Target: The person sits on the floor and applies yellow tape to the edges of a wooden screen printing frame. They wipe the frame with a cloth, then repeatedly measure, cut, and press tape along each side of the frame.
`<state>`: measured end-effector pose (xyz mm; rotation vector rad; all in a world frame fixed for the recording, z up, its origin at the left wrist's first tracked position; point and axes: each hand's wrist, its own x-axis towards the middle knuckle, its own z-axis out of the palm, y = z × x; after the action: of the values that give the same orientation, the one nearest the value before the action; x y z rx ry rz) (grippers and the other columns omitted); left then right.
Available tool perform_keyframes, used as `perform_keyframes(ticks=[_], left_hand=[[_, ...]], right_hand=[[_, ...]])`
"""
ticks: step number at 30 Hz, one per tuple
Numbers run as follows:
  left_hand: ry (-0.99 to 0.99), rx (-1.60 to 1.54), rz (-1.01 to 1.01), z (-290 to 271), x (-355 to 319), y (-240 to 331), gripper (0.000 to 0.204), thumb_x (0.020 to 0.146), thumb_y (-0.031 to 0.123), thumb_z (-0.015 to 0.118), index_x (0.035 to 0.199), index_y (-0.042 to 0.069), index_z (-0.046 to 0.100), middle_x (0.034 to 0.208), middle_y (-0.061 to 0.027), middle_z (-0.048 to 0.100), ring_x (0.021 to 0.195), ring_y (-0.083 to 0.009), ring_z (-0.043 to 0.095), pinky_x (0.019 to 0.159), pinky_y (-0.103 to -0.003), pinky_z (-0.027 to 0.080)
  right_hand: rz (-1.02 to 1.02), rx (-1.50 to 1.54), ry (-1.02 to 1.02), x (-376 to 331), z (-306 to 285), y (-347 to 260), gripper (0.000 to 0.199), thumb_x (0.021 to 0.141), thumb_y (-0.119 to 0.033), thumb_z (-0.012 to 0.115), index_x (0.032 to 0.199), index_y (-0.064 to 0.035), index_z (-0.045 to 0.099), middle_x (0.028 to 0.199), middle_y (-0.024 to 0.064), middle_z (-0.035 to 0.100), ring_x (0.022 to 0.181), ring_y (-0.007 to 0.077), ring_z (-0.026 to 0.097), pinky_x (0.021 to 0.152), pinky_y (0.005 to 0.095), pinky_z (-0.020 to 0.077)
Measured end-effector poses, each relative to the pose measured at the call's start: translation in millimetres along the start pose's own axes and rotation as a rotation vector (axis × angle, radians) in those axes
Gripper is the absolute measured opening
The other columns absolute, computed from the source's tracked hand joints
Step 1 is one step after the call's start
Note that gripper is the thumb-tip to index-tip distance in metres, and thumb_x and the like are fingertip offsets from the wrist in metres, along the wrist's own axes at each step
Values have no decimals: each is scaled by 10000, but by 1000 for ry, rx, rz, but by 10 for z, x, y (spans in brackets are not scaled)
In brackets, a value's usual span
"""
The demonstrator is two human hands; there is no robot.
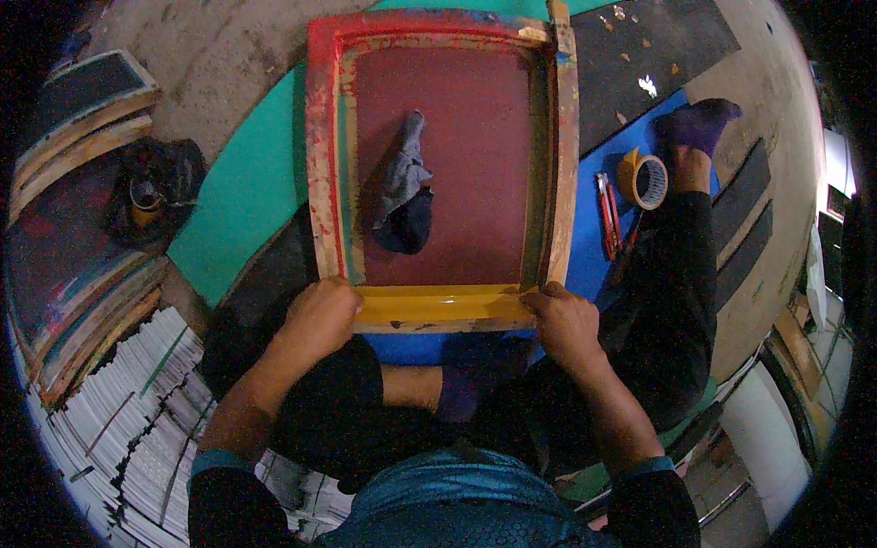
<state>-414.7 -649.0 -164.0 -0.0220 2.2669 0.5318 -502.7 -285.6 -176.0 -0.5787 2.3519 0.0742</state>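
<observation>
- Pinching the left end of the yellow tape strip point(411, 309), the left hand point(322, 315) sits at the near left corner of the wooden frame point(324, 183).
- Right hand point(566, 321): thumb and fingers nip the strip's other end, at the frame's near right corner.
- The strip spans the frame's near rail; likely light, limp and sticky underneath, so best held taut by its ends.
- The mesh point(480, 164) inside the frame looks delicate; the stiff rails should suit gripping.
</observation>
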Motion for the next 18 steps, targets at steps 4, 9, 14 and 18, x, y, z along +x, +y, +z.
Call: perform_keyframes(ticks=[4, 9, 14, 18], left_hand=[[-57, 81, -25, 35, 22, 5, 126, 791, 57, 674, 879, -13, 731, 958, -248, 676, 902, -402, 694, 820, -481, 569], [-69, 74, -39, 52, 58, 18, 126, 775, 33, 663, 862, -38, 718, 929, -248, 684, 896, -405, 700, 810, -478, 577], [-78, 69, -57, -35, 51, 72, 134, 760, 19, 662, 863, -54, 710, 912, -252, 693, 880, -407, 706, 801, -477, 581], [-106, 69, -73, -52, 70, 76, 141, 756, 15, 665, 870, -53, 710, 923, -250, 698, 889, -399, 710, 801, -475, 583]], right_hand=[[-22, -39, -19, 5, -6, -13, 269, 833, -106, 602, 1024, -194, 770, 940, 92, 672, 796, 323, 705, 689, 430, 568], [-31, -22, -11, 8, -95, -83, 266, 842, -113, 594, 1027, -188, 770, 967, 95, 680, 801, 323, 706, 705, 432, 568], [-19, -43, -44, 7, -110, -91, 260, 855, -131, 585, 1022, -196, 774, 998, 97, 684, 811, 320, 708, 716, 432, 564], [-26, -53, -66, -1, -172, -122, 263, 855, -124, 585, 1024, -200, 773, 1019, 97, 685, 812, 318, 710, 724, 433, 566]])
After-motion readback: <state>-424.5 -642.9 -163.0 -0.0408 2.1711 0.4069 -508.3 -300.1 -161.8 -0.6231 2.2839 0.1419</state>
